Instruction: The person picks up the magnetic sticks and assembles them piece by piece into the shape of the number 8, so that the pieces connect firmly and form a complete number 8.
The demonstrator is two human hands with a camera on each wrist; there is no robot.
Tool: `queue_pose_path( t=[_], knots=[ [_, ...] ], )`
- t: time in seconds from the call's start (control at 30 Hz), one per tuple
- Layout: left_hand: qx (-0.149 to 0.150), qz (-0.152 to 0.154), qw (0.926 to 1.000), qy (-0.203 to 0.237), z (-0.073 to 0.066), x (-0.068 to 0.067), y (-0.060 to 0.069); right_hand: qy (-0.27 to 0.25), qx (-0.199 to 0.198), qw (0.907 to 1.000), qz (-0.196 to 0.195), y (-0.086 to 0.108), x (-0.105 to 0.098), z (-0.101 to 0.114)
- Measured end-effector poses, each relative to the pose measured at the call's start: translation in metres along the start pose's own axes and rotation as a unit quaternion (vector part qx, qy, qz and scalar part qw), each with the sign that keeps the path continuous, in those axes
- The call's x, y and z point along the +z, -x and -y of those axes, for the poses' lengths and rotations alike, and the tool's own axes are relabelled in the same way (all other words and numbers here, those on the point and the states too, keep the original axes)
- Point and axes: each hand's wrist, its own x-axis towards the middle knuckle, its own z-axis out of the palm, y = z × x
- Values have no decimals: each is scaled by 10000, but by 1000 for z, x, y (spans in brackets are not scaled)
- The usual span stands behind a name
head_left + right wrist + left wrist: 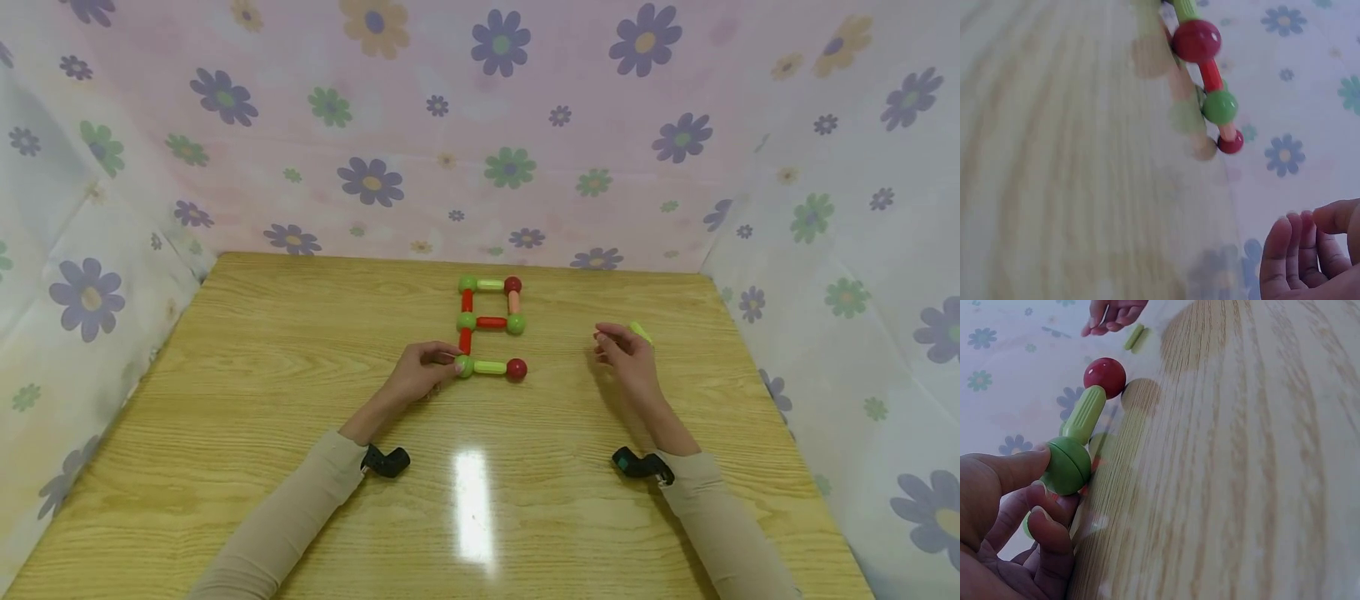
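Toy balls and rods are joined on the table into a square with a leg and a foot below it. My left hand (pixel 422 372) pinches the green ball (pixel 1067 465) at the lower left corner between thumb and fingers. From that ball a light green rod (pixel 491 367) runs right to a dark red ball (pixel 516 369). Right of the joined pieces, my right hand (pixel 628 360) hovers with bent fingers and thumb near the fingertips; no thing shows between them. Just beyond it lies a loose light green rod (pixel 641 332).
Red rods (pixel 491 322), a peach rod (pixel 513 302) and more balls form the upper square. The wooden table (pixel 300 333) meets flowered cloth (pixel 450 125) at the back and sides. A black camera (pixel 386 461) sits on each wrist.
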Motion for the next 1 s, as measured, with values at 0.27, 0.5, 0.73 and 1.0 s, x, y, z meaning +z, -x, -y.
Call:
queue_pose_path(
  t=[0.27,0.5,0.73,1.0],
  knots=[
    [-4,-27,10000,-33,1,0,-1,-145,-347,9894,-1404,-10,-26,4],
    [11,-26,10000,-43,3,0,-1,587,-93,9785,-1974,-15,-43,0],
    [44,-14,10000,9,2,1,0,2479,369,9626,-1029,-12,-59,-2],
    [-30,-63,10000,-7,2,1,-1,3009,495,9494,-757,-15,-64,-5]
  ],
)
